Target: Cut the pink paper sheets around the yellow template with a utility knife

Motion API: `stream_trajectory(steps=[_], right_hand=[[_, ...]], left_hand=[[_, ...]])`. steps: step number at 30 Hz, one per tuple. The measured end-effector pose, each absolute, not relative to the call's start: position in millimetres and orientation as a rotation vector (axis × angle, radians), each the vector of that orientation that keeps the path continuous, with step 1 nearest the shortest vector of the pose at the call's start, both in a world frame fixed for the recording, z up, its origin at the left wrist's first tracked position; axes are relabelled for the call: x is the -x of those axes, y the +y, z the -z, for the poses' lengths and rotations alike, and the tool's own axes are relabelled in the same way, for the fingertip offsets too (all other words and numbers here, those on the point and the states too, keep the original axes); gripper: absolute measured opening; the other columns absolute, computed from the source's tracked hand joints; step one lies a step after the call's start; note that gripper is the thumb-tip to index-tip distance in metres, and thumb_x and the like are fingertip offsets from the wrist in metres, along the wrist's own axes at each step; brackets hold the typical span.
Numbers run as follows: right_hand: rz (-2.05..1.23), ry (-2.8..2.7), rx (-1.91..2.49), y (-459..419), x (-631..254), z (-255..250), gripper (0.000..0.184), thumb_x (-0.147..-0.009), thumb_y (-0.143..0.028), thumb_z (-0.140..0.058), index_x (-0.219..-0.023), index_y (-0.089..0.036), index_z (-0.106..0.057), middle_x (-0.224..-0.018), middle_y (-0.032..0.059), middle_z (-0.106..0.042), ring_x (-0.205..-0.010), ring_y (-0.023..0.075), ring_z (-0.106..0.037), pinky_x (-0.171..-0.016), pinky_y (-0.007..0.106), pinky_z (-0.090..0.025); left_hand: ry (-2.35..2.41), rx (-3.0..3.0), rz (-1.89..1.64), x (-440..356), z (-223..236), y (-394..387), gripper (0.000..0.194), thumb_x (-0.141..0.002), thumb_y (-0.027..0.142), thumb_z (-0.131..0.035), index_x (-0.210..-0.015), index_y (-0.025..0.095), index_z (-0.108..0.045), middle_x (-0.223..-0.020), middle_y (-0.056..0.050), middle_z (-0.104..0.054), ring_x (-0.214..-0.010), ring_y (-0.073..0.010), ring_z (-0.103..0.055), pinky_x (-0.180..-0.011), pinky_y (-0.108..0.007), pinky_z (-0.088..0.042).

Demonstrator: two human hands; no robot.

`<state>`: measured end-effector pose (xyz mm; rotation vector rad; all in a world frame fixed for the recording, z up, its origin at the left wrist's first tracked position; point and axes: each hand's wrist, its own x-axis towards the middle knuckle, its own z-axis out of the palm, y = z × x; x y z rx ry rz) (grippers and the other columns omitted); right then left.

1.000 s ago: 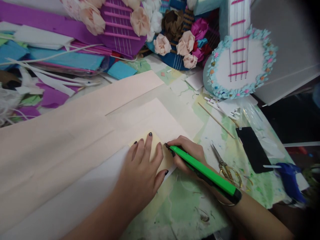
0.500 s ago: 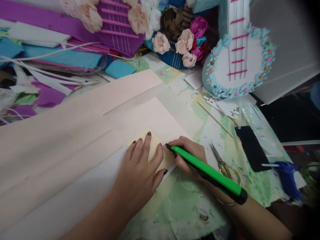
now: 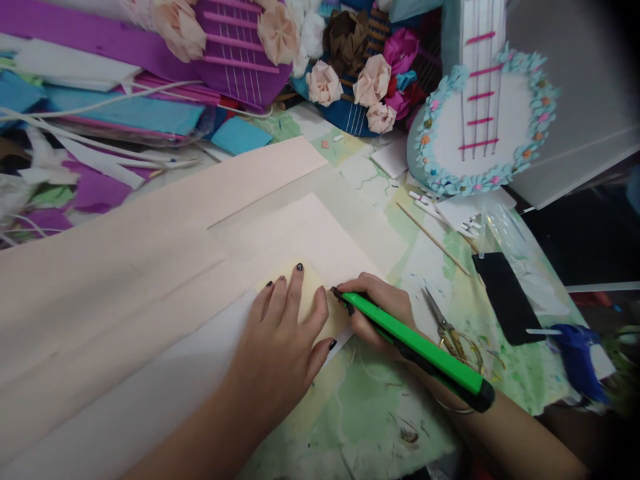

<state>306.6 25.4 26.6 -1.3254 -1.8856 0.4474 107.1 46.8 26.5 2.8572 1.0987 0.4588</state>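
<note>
My left hand (image 3: 283, 340) lies flat with fingers spread on a small pale yellow card (image 3: 309, 293), pressing it onto large pale pink sheets (image 3: 150, 260). My right hand (image 3: 383, 313) is closed around a green utility knife (image 3: 417, 350). The knife's dark tip touches the right edge of the yellow card, just beside my left index finger.
Small scissors (image 3: 447, 330) lie right of my right hand on the green-stained work surface (image 3: 380, 413). A black card (image 3: 507, 297) and a blue glue gun (image 3: 580, 357) sit farther right. Paper-flower guitar models, one white and teal (image 3: 480, 127), and coloured paper scraps (image 3: 100, 113) crowd the back.
Both hands and the knife have stayed almost in place; only the view has shifted slightly.
</note>
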Motion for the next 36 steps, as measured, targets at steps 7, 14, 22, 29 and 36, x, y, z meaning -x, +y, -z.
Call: stream_trajectory(steps=[7,14,22,29,36], right_hand=[[-0.478,-1.870,1.353,24,-306,-30,0.027,-0.077,-0.016,-0.051,-0.101,-0.020,-0.063,-0.083,0.0043,-0.068,-0.072,0.0166,-0.064,-0.066,0.029,-0.052],[-0.428,-1.887,1.345,24,-306,-27,0.029,-0.073,-0.012,-0.049,-0.098,-0.022,-0.061,-0.076,0.0017,-0.065,-0.067,0.0156,-0.062,-0.062,0.028,-0.051],[-0.424,-1.894,1.336,24,-307,-22,0.031,-0.073,-0.011,-0.050,-0.100,-0.021,-0.061,-0.077,0.0019,-0.064,-0.068,0.0154,-0.062,-0.064,0.029,-0.051],[-0.412,-1.875,1.340,22,-306,-24,0.030,-0.074,-0.012,-0.049,-0.100,-0.022,-0.061,-0.078,0.0015,-0.065,-0.069,0.0151,-0.062,-0.064,0.028,-0.052],[-0.475,-1.878,1.384,21,-306,-34,0.022,-0.077,-0.018,-0.051,-0.097,-0.019,-0.062,-0.081,0.0049,-0.067,-0.070,0.0168,-0.062,-0.063,0.030,-0.050]], left_hand=[[1.090,-2.854,-0.454,-108,-27,47,0.046,-0.088,0.036,-0.058,-0.126,0.011,-0.062,-0.140,-0.030,-0.048,-0.115,-0.0476,-0.054,-0.091,-0.060,-0.046],[1.090,-2.841,-0.462,-107,-27,47,0.045,-0.090,0.035,-0.054,-0.127,0.012,-0.063,-0.140,-0.030,-0.048,-0.116,-0.0472,-0.054,-0.092,-0.060,-0.046],[1.099,-2.848,-0.452,-108,-27,48,0.044,-0.090,0.035,-0.054,-0.126,0.011,-0.063,-0.139,-0.030,-0.049,-0.115,-0.0470,-0.055,-0.092,-0.059,-0.046],[1.092,-2.848,-0.422,-107,-27,47,0.046,-0.090,0.036,-0.055,-0.129,0.012,-0.062,-0.141,-0.030,-0.047,-0.118,-0.0484,-0.053,-0.093,-0.059,-0.045],[1.093,-2.857,-0.423,-107,-26,48,0.047,-0.090,0.037,-0.055,-0.129,0.012,-0.062,-0.141,-0.030,-0.047,-0.117,-0.0476,-0.053,-0.094,-0.059,-0.044]])
